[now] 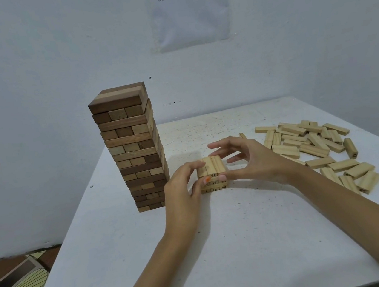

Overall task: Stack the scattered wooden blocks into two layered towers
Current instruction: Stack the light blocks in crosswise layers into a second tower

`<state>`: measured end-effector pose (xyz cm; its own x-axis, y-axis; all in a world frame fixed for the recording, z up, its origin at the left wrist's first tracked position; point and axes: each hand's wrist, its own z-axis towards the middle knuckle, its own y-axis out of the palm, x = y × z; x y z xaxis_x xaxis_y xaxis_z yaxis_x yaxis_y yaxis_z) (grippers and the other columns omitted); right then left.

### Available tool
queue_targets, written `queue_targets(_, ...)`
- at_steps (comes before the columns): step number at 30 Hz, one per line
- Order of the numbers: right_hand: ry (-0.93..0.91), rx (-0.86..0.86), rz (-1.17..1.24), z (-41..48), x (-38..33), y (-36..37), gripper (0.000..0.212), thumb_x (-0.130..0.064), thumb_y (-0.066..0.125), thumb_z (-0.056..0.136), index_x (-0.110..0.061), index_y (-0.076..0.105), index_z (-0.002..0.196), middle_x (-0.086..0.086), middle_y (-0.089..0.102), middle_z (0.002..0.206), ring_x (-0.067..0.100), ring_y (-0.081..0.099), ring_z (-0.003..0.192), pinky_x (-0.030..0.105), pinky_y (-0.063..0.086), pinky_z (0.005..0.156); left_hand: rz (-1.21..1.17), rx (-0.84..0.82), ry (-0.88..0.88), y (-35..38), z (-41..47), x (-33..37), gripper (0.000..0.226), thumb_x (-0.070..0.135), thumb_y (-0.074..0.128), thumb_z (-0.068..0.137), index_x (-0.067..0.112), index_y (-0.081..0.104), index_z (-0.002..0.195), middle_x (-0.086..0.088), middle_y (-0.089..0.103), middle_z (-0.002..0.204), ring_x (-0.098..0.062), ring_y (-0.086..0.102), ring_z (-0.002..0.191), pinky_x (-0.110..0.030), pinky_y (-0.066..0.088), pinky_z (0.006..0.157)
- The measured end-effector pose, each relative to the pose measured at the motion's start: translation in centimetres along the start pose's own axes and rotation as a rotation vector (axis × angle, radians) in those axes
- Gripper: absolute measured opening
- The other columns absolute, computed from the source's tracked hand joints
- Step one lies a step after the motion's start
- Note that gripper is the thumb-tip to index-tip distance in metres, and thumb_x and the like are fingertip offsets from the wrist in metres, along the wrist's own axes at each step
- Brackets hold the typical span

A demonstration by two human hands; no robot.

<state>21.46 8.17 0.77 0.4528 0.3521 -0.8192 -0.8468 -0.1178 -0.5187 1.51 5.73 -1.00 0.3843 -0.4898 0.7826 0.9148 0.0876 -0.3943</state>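
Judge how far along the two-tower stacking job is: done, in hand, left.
Done: the tall dark tower stands at the left of the table. In hand: the short pale tower is only a few layers high; the left hand pinches its near corner, the right hand touches its front with the thumb. Left: the many loose pale blocks on the right are not yet stacked.

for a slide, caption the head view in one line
Left hand and right hand steady a short pale tower beside the tall dark tower.
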Motion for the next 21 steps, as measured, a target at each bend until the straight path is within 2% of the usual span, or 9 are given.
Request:
queue_targets(5, 0.001, 0.006, 0.02, 0.11, 0.13, 0.13, 0.064, -0.024, 0.085, 0.071, -0.032, 0.057, 0.128, -0.012, 0.067, 0.116, 0.002, 0.058, 0.115, 0.033, 0.049, 0.1, 0.007, 0.012, 0.017, 0.12, 0.04, 0.0, 0.025, -0.003, 0.061, 0.088, 0.013, 0.067, 0.105, 0.007, 0.066, 0.105, 0.005, 0.057, 0.099, 0.001, 0.039, 0.078)
queue_targets(10, 0.007, 0.011, 0.044, 0.27, 0.28, 0.28, 0.063, -0.022, 0.086, 0.071, -0.033, 0.058, 0.127, -0.011, 0.066, 0.116, 0.006, 0.059, 0.112, 0.035, 0.05, 0.098, 0.035, 0.018, 0.074, 0.1, 0.21, -0.2, 0.022, -0.004, 0.062, 0.087, 0.012, 0.071, 0.099, 0.01, 0.064, 0.104, 0.015, 0.054, 0.1, 0.0, 0.038, 0.082)
queue_targets(14, 0.002, 0.005, 0.04, 0.22, 0.15, 0.36, 0.065, -0.021, 0.086, 0.071, -0.032, 0.057, 0.129, -0.011, 0.066, 0.118, 0.005, 0.058, 0.115, 0.035, 0.049, 0.099, 0.081, 0.033, 0.111, 0.13, 0.31, -0.15, 0.022, -0.006, 0.063, 0.085, 0.01, 0.074, 0.095, 0.007, 0.064, 0.106, 0.007, 0.056, 0.099, -0.001, 0.039, 0.082)
queue_targets(21, 0.002, -0.001, 0.024, 0.23, 0.0, 0.33, 0.064, -0.02, 0.085, 0.073, -0.03, 0.057, 0.129, -0.011, 0.066, 0.119, 0.004, 0.058, 0.116, 0.034, 0.049, 0.099, 0.102, 0.05, 0.133, 0.1, 0.32, 0.04, 0.02, -0.004, 0.064, 0.085, 0.01, 0.075, 0.094, 0.009, 0.063, 0.103, 0.009, 0.055, 0.095, 0.0, 0.038, 0.081)
